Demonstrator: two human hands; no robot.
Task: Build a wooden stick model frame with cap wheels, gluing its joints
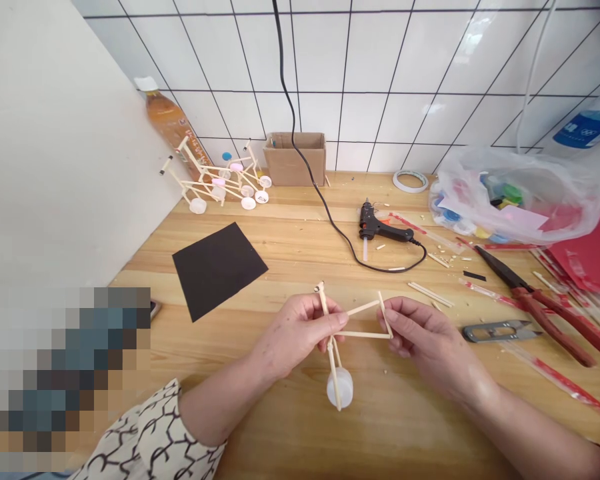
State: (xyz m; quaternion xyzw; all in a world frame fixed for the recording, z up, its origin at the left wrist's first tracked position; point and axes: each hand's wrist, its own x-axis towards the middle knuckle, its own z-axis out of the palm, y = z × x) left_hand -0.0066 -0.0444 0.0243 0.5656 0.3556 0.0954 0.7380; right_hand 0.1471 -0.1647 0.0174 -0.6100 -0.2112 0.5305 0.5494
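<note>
A small bicycle frame of thin wooden sticks [365,335] is held between both hands above the table. My left hand [300,330] pinches it near the front joint, where a handlebar stick rises and a fork runs down to a white bottle cap [340,387] as a wheel. At the frame's other end, my right hand [420,333] pinches a short upright stick [381,307] between thumb and fingers. Two long sticks span the gap between the hands, meeting the short stick near its upper part and its lower end. Fingers hide parts of the joints.
Finished stick bicycles [225,177] stand back left by a tea bottle [173,123]. Black card [220,270] lies left. A glue gun [380,225] with its cord, pliers [535,300], thread snips [500,331] and a plastic bag of caps [515,193] occupy the right side.
</note>
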